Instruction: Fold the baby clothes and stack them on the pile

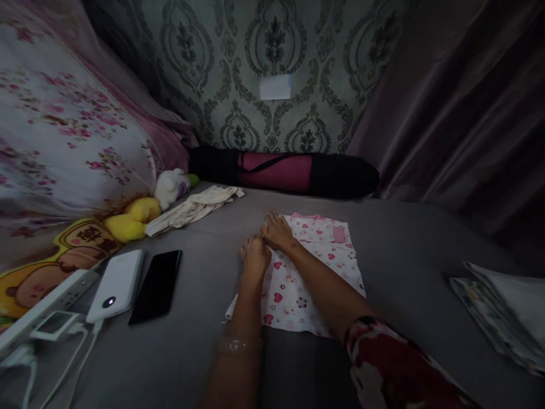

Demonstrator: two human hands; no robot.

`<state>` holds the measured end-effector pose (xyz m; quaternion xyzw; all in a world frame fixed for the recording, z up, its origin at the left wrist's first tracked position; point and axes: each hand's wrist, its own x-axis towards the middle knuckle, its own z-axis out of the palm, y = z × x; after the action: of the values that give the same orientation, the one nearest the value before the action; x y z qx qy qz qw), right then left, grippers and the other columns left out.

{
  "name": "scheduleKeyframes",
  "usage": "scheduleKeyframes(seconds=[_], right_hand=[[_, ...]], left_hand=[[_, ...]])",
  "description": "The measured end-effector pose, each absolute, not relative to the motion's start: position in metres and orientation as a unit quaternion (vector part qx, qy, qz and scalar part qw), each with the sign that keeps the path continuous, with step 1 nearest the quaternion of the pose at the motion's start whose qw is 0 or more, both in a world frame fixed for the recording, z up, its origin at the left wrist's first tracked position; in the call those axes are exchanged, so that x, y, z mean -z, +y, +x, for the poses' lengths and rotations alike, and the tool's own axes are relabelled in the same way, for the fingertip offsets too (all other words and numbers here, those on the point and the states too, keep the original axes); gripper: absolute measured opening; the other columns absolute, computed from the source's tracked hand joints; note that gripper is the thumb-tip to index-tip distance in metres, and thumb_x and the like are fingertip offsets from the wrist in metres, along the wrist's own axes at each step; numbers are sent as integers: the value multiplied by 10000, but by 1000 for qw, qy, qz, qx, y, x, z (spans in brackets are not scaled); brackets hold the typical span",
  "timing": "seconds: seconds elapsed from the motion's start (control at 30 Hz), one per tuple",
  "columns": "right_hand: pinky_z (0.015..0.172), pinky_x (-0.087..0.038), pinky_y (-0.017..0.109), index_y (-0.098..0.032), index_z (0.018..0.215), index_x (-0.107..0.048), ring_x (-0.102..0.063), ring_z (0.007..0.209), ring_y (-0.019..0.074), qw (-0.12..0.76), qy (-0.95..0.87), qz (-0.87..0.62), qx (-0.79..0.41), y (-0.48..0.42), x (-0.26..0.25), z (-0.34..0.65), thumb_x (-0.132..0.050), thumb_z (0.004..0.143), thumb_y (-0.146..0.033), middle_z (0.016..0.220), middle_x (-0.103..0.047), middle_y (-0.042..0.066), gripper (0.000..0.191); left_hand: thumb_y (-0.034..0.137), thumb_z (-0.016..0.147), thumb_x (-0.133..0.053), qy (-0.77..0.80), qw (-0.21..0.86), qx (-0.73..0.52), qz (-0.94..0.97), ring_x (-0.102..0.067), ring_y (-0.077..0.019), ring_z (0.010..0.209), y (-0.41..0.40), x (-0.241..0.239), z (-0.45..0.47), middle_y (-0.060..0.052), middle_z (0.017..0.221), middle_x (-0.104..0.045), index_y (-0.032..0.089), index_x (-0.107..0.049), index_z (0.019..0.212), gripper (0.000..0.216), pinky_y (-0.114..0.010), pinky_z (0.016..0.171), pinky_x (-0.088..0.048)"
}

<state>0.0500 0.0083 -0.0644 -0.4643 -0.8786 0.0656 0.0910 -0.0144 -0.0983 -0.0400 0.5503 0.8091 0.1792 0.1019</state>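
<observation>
A white child's garment [315, 267] with pink and red hearts and flowers lies spread on the grey bed sheet, its pink-edged neckline at the far end. My left hand [256, 257] is at its left edge, fingers curled on the fabric; what lies under the fingertips is hidden. Just beyond it, my right hand [276, 232] rests on the upper left corner with fingers stretched out, the forearm crossing over the garment. A bit of white fabric shows left of my left forearm.
Left are a black phone [157, 287], a white power bank [117, 284], a power strip [51, 307] with cables, and plush toys [131, 218]. A cream cloth [196, 209] lies behind them. A black and pink long bag [276, 172] lines the wall. Folded cloths [502, 312] lie right.
</observation>
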Motion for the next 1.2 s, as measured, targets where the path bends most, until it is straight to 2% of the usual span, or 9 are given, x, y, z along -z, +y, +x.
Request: scheduleKeyframes(seconds=[0.2,0.37,0.5,0.67,0.87,1.0,1.1,1.2], right_hand=[[1183,-126,419,-34,1469,-366,-248,1447,243,117,-871,-473,-66,10,74,48,-288,982,-329,1559,-319,153,574],[1182,-149,429,-75,1482,-360,-223,1460,241,74,-882,-451,-119,18,63,61,-242,1004,-368,1574,-290,136,574],[1191,-93,454,-121,1493,-355,-187,1471,241,118,-880,-457,-60,15,60,78,-246,1010,-359,1580,-284,122,550],[1173,-166,463,-197,1498,-359,-250,1447,252,103,-888,-445,-53,5,73,85,-261,1010,-353,1569,-323,82,522],[1178,-152,460,-200,1497,-361,-245,1450,253,107,-886,-447,-66,7,74,84,-262,1014,-365,1573,-315,80,520],[1179,-161,428,-214,1514,-321,-217,1464,214,85,-884,-446,-107,10,65,91,-250,1019,-372,1586,-288,67,524],[1192,-110,406,-178,1506,-335,-196,1469,195,127,-871,-471,-63,9,64,102,-248,1020,-347,1587,-279,88,523],[1192,-84,439,-156,1488,-372,-190,1471,226,131,-851,-507,-36,7,69,110,-240,1020,-363,1578,-298,105,529]], left_hand=[[150,916,-360,803,114,-187,554,-585,-258,1127,-97,43,-17,-131,1176,-654,175,-666,1106,361,-354,915,-437],[148,902,-391,802,111,-208,549,-566,-262,1155,-95,47,-19,-139,1200,-645,158,-637,1171,364,-364,942,-432],[133,891,-397,776,106,-242,573,-538,-241,1191,-91,53,-19,-104,1305,-600,191,-602,1213,387,-371,979,-421],[146,914,-374,756,104,-242,600,-474,-248,1273,-89,60,-15,-79,1414,-532,199,-571,1267,408,-396,1033,-395],[123,901,-375,749,115,-226,612,-465,-238,1285,-92,61,-15,-58,1421,-533,228,-567,1284,441,-387,1052,-381],[126,884,-405,745,115,-211,622,-456,-248,1296,-95,60,-16,-61,1430,-523,237,-566,1280,442,-393,1048,-381],[134,881,-414,746,113,-208,623,-456,-247,1300,-95,60,-15,-71,1441,-511,230,-554,1296,449,-388,1050,-381],[142,892,-403,752,110,-202,618,-429,-250,1329,-94,61,-13,-67,1461,-493,235,-550,1306,449,-410,1071,-363]])
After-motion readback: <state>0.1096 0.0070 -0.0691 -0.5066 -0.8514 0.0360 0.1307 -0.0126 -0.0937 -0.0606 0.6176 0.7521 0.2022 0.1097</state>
